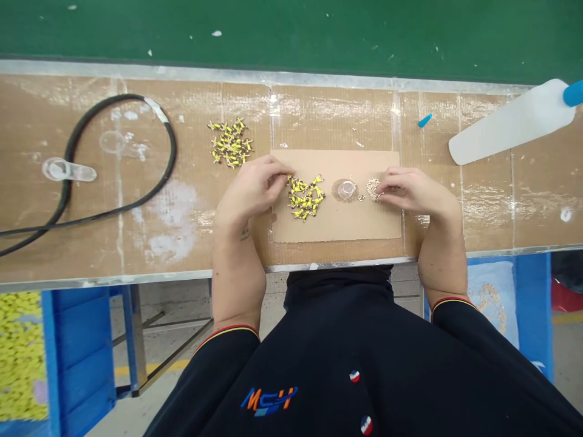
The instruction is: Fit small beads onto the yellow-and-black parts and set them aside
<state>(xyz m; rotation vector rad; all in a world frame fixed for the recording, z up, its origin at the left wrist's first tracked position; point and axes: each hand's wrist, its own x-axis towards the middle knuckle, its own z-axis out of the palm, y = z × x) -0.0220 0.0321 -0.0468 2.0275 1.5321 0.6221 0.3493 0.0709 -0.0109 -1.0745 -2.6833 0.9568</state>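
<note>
My left hand (260, 185) is closed in a pinch at the left edge of a pile of small yellow figures (304, 199) with dark and pale parts. A figure shows right at its fingertips, but whether it is gripped I cannot make out. On the right, my right hand (407, 189) has its fingertips together at a small heap of tiny beige pieces (372, 189); what they pinch is hidden. Between the two piles stands a small clear cup (347, 190). All of these rest on a cardboard sheet (339, 229).
Another group of yellow figures (231, 143) lies beyond my left hand. A black cable (172, 152) loops at left, near clear plastic pieces (73, 170). At right are a blue cap (425, 120) and a white bottle (510, 124). Blue bins (82, 358) stand below the table edge.
</note>
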